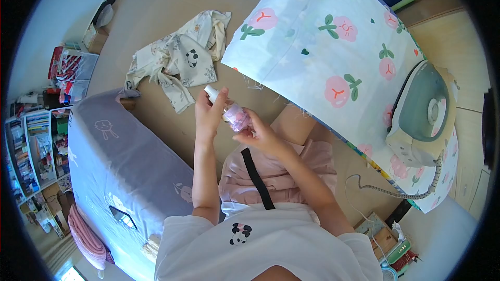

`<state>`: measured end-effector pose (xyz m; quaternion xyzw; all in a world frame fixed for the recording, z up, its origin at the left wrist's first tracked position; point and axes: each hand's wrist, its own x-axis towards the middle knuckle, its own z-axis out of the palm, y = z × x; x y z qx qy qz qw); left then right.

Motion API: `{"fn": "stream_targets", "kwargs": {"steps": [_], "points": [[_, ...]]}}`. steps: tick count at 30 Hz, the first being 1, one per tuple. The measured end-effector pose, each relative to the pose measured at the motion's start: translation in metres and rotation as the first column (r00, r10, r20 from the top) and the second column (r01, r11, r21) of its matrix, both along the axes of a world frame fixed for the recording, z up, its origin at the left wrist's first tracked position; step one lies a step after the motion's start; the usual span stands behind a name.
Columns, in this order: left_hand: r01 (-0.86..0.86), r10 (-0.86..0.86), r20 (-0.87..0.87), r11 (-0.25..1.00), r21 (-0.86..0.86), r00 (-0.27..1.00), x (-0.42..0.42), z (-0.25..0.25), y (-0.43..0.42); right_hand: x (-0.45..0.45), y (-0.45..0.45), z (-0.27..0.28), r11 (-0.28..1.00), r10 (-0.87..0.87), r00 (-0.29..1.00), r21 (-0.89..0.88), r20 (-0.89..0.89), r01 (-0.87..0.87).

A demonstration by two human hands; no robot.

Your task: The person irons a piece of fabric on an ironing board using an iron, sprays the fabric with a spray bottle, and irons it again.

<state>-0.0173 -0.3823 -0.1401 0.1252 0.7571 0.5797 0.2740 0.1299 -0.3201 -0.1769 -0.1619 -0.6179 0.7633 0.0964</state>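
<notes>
A small clear bottle [237, 118] with a pink body and a white top is held tilted between both hands in front of my lap. My left hand [209, 110] is closed around its white top and neck. Lower down, the fingers of my right hand [259, 132] are wrapped on the pink body. Whether the white top is a sprayer or a plain cap, I cannot tell. Beyond the hands, a crumpled cream garment [179, 54] with panda prints lies on the floor, touched by neither hand.
At right, a flower-print cloth [307, 36] covers a board with an iron [424, 109] on it, its cord [396, 193] trailing down. A grey-covered bed or sofa [125, 151] stands at left, with a phone [123, 217] on it. Shelves [36, 148] stand farther left.
</notes>
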Motion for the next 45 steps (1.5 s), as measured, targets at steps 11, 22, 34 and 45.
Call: {"fn": "stream_targets", "kwargs": {"steps": [11, 22, 34, 45], "points": [[0.041, -0.046, -0.085, 0.997, -0.058, 0.995, 0.004, -0.001, 0.002, -0.005, -0.015, -0.017, 0.967, -0.197, 0.978, -0.176, -0.069, 0.182], [0.119, -0.161, 0.39, 0.984, 0.129, 0.907, -0.037, -0.064, -0.042, 0.005, -0.008, -0.019, 0.957, -0.105, 0.979, 0.284, 0.176, 0.052], [-0.008, -0.135, -0.326, 0.916, -0.402, 0.936, -0.042, -0.291, -0.083, 0.097, 0.007, 0.053, 0.966, -0.148, 0.941, 0.249, 0.305, 0.072], [-0.202, -0.106, -0.433, 0.769, -0.607, 0.895, -0.035, -0.279, -0.07, 0.149, 0.019, 0.108, 0.972, 0.028, 0.901, 0.199, 0.434, -0.126]]}}
